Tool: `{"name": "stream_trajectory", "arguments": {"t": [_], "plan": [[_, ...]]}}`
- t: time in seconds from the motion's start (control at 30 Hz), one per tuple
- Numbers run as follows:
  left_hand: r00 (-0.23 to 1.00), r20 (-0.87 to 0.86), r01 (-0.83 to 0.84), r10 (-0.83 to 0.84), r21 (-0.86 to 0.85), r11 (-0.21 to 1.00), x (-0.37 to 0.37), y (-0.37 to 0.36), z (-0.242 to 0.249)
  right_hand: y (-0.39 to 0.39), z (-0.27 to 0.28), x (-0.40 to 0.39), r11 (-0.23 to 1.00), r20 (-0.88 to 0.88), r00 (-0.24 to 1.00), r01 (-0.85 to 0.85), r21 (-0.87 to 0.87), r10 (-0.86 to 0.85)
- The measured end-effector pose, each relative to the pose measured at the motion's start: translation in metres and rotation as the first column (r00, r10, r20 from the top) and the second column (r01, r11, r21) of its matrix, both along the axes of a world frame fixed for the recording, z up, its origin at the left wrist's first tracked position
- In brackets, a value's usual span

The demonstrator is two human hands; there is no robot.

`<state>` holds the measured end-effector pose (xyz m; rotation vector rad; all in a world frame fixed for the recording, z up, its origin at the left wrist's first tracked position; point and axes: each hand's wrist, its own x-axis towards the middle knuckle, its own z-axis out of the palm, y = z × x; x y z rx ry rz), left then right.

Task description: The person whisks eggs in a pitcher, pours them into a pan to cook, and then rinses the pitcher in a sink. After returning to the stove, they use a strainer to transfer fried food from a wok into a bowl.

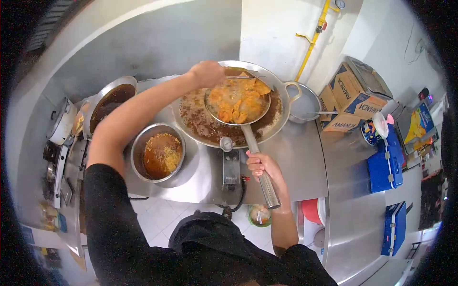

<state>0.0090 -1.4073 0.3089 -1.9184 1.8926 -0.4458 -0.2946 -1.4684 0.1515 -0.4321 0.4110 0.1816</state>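
My right hand (265, 167) is wrapped round the long metal handle of a strainer (250, 136). The strainer's round bowl is full of orange-brown fried pieces (241, 101) and sits over a wide wok (286, 112) of dark, bubbling oil (191, 112). At the wok's far left side, my left hand (208, 74) is closed round a thin metal utensil (241, 76) that reaches across the top of the fried pieces. Its far end is hard to make out among them.
A steel pot (135, 157) with brown and yellow contents stands left of the wok. Another dark-filled pan (112, 102) is farther left. At the right are a metal bowl (305, 102), cardboard boxes (350, 97), a yellow gas pipe (312, 43) and blue coolers (384, 164).
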Motion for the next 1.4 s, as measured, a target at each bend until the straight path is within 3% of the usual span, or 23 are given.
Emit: {"name": "stream_trajectory", "arguments": {"t": [0.13, 0.4, 0.63, 0.73, 0.83, 0.9, 1.0, 1.13, 1.23, 1.3, 1.4], "plan": [[0.991, -0.11, -0.09, 0.077, -0.119, 0.989, -0.008, 0.045, 0.022, -0.001, 0.003, -0.003, 1.0, -0.009, 1.0, -0.007, 0.006, 0.007], [0.989, 0.061, -0.131, 0.137, -0.094, 0.987, -0.035, 0.118, 0.043, 0.004, 0.015, -0.004, 0.999, -0.016, 1.0, 0.007, -0.042, -0.007], [0.993, 0.06, -0.08, 0.098, -0.26, 0.962, -0.006, 0.097, 0.045, 0.004, 0.012, 0.003, 0.998, -0.017, 0.999, 0.026, -0.065, -0.027], [0.987, -0.01, -0.157, 0.159, -0.252, 0.955, 0.014, 0.06, 0.027, 0.002, 0.007, 0.003, 1.0, -0.003, 1.0, 0.007, -0.005, -0.007], [0.987, 0.031, -0.146, 0.157, -0.231, 0.962, 0.035, 0.025, -0.003, 0.002, 0.012, 0.001, 0.996, -0.02, 1.0, -0.013, -0.094, 0.011], [0.955, -0.091, -0.295, 0.283, -0.181, 0.938, 0.034, 0.008, -0.014, 0.001, 0.009, 0.001, 0.999, 0.013, 0.999, -0.032, -0.03, 0.032], [0.974, 0.021, -0.221, 0.225, -0.123, 0.967, 0.036, 0.005, -0.029, 0.001, 0.008, 0.0, 0.998, 0.036, 0.999, -0.023, -0.06, 0.025], [0.984, 0.071, -0.158, 0.166, -0.103, 0.982, 0.021, 0.032, -0.011, 0.001, 0.005, 0.001, 0.999, 0.03, 1.0, -0.005, -0.04, 0.006], [0.976, -0.039, -0.216, 0.212, -0.139, 0.966, 0.026, 0.058, -0.005, 0.001, 0.004, 0.001, 0.999, 0.021, 1.0, -0.004, -0.05, 0.005], [0.997, -0.009, -0.079, 0.078, -0.164, 0.983, 0.014, 0.083, 0.004, 0.0, 0.003, 0.001, 1.0, 0.004, 1.0, -0.002, 0.013, 0.002], [0.988, 0.028, -0.147, 0.15, -0.102, 0.984, 0.008, 0.113, 0.01, 0.001, 0.008, 0.002, 0.999, -0.025, 1.0, 0.002, -0.038, -0.003]]}}
